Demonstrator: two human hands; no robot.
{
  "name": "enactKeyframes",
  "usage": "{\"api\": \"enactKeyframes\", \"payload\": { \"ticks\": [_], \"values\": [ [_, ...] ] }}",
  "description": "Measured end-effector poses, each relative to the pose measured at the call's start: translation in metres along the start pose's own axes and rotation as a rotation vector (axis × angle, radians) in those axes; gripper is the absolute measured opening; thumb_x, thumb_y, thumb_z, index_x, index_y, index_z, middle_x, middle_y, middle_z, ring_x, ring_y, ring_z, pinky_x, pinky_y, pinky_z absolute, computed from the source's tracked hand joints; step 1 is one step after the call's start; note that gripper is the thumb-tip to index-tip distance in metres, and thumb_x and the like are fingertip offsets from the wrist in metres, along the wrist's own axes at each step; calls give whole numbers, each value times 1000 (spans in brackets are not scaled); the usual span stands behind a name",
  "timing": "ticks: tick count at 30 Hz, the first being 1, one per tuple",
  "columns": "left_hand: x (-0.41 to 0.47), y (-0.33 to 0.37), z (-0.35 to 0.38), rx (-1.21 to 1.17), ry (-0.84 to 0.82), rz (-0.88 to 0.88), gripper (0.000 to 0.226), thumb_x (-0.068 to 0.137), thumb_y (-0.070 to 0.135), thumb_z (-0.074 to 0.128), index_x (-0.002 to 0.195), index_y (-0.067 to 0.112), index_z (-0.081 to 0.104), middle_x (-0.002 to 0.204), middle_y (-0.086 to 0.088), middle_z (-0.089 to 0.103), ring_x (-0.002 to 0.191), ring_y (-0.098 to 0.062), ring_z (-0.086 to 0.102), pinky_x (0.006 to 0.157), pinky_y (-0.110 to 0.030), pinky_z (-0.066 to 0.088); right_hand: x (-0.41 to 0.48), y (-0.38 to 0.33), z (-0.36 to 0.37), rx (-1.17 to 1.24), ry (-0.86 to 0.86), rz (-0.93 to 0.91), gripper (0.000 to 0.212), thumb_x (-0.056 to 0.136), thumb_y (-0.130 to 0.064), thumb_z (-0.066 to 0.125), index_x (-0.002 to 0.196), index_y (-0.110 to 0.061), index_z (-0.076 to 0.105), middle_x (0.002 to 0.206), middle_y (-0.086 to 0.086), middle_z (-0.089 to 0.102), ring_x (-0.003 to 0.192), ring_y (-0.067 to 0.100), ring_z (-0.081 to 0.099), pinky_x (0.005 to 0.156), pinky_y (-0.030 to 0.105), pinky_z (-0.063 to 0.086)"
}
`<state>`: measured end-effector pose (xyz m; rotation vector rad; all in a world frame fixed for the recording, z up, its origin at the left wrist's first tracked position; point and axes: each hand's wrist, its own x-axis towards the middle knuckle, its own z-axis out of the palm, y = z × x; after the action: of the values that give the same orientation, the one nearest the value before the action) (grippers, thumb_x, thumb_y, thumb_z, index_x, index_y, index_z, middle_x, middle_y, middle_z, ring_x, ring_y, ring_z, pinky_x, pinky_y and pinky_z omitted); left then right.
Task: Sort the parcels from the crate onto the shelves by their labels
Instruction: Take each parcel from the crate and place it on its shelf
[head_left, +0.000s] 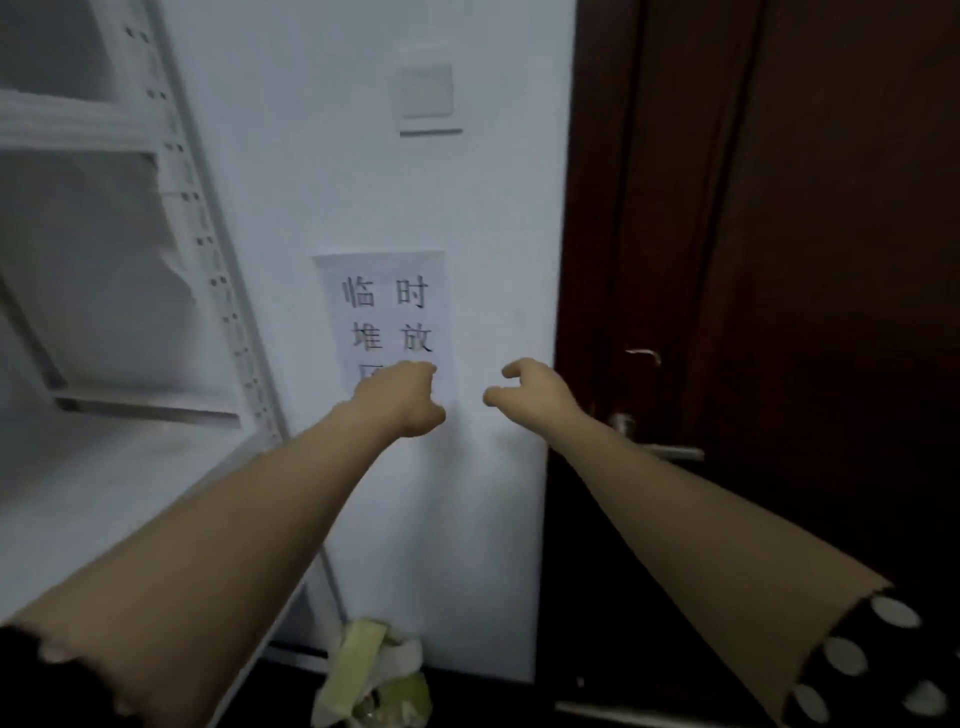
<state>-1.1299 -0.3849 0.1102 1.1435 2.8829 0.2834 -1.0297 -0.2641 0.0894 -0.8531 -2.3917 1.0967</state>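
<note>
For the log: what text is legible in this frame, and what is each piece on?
"临时": top row of the paper sign stuck on the white wall.
"堆放": second row of the same sign.
Third row: one character, mostly hidden behind the left hand; not readable.
Green packaging on the floor: too blurred, no print can be made out.
Shelf rack, wall switch, door: no text visible.

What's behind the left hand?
A paper sign on the wall, printed 临时 堆放. The left hand covers the sign's lower part. Only a fragment of one more character shows beside the hand, and the rest of that line is hidden.
</note>
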Motion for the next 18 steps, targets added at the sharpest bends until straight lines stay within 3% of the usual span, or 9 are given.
{"api": "enactKeyframes", "payload": {
  "ticks": [2, 7, 12, 15, 18],
  "values": [
    [-13, 59, 38, 2, -93, 95, 54, 85, 20, 55, 137, 12, 41, 141, -7, 45, 128, -27, 44, 105, -41, 38, -33, 58, -32, -28, 19, 93, 37, 79, -31, 64, 113, -19, 59, 112, 3, 56, 110, 20, 53, 98, 38, 44],
    [-77, 238, 126, -36, -317, 410, 54, 82, 26, 61, 134, 19, 45, 132, -8, 52, 119, -26, 51, 104, -43, 40, -160, 201, -143, 11, 97, 360, 34, 84, -30, 65, 116, -20, 60, 115, -2, 59, 107, 17, 57, 99, 36, 46],
    [-190, 432, 202, -55, -488, 668, 55, 89, 21, 58, 140, 16, 39, 137, -8, 48, 122, -23, 49, 102, -37, 42, -326, 338, -268, 60, 379, 645, 27, 85, -27, 65, 110, -18, 61, 108, 1, 62, 101, 18, 59, 86, 24, 44],
    [-262, 525, 238, -63, -556, 801, 62, 89, 20, 59, 145, 16, 32, 142, -9, 44, 125, -26, 47, 100, -38, 44, -422, 394, -325, 71, 542, 796, 27, 83, -24, 64, 109, -15, 64, 107, 3, 66, 101, 19, 61, 89, 27, 46],
    [-321, 594, 261, -63, -593, 940, 54, 84, 23, 61, 135, 17, 45, 132, -11, 54, 116, -28, 54, 95, -38, 47, -497, 432, -363, 81, 642, 900, 30, 85, -24, 64, 112, -10, 63, 113, 7, 66, 104, 23, 61, 93, 36, 49]
  ]
}}
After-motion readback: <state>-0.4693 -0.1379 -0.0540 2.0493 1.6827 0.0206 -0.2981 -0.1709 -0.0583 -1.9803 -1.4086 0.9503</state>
